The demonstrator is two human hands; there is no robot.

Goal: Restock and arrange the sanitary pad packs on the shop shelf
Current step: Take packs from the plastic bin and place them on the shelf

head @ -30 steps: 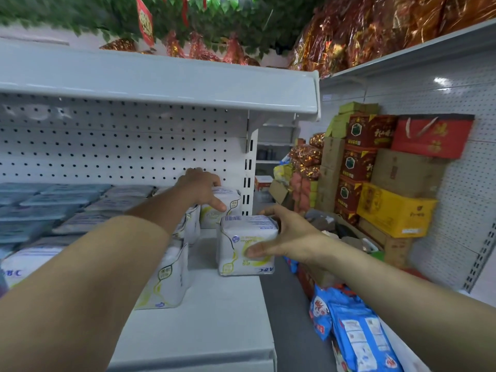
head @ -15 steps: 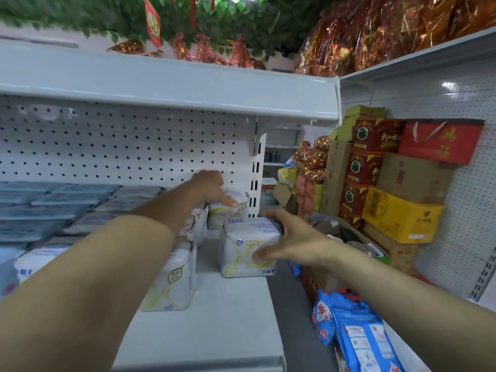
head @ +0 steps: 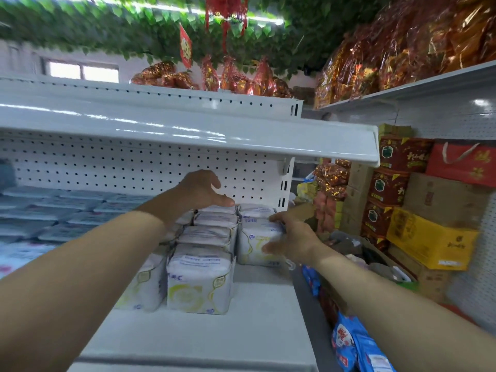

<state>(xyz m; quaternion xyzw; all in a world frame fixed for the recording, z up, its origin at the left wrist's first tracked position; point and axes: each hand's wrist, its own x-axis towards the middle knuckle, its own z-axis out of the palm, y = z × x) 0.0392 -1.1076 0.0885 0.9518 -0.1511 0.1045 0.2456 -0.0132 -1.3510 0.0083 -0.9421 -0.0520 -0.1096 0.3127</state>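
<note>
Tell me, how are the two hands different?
The left hand is up over the back packs, fingers spread, holding nothing. The right hand is lower and grips the end pack by its side. Both reach into the same shelf.

White pad packs (head: pixel 200 283), upright, shelf (head: pixel 241 331) rows
</note>
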